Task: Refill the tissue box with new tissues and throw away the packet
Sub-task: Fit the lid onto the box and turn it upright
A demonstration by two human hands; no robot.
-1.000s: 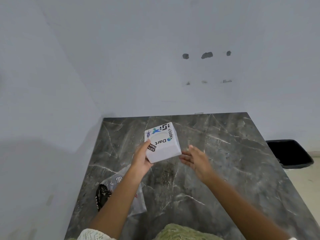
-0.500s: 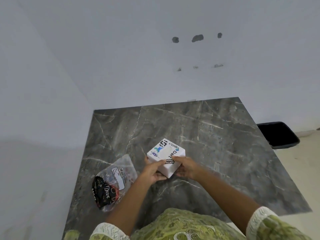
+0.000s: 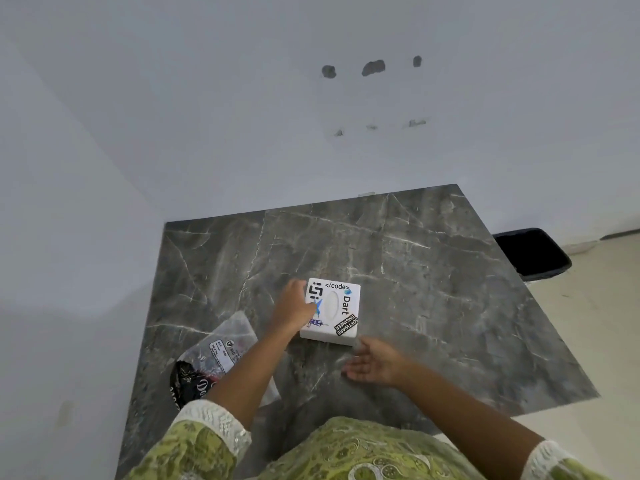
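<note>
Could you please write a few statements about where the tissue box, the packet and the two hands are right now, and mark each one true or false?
1. The tissue box sits on the marble table with its oval opening facing up. True.
2. The left hand rests on the left part of the box's top. True.
3. The right hand grips the packet. False: it is open and empty, just near the box's near right corner.
4. The packet lies to the right of the box. False: it lies to the left, partly under the left forearm.
5. A black bin stands on the floor beyond the table's right edge. True.
</note>
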